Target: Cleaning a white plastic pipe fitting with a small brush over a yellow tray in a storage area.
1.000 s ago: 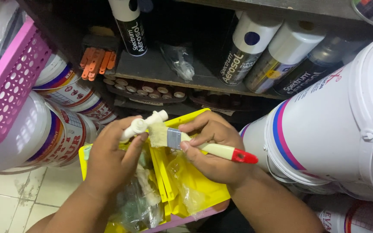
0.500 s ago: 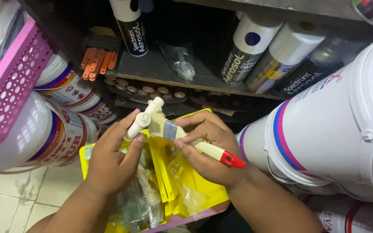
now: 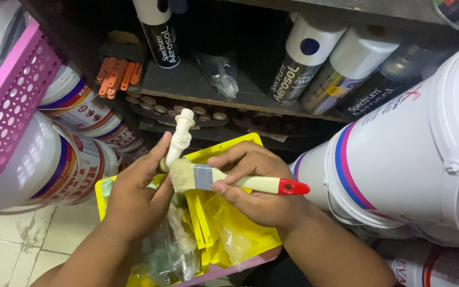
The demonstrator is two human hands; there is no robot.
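My left hand [image 3: 136, 199] grips a white plastic tap [image 3: 179, 138], holding it upright over a yellow tray [image 3: 251, 239]. A paint brush [image 3: 229, 180] with a cream handle, red tip and pale bristles is in my right hand [image 3: 256, 188]. Its bristles touch the lower body of the tap. The tray beneath both hands holds clear plastic bags with small parts.
A large white paint bucket [image 3: 415, 154] stands at the right. Smaller paint tins [image 3: 75, 159] and a pink basket [image 3: 6, 101] are at the left. A dark shelf [image 3: 197, 90] above carries spray cans [image 3: 298, 64], orange wall plugs [image 3: 117, 74] and a bagged item.
The tap has been turned more upright and lifted slightly. The brush has shifted so that its bristles sit lower on the tap and its handle lies nearly level.
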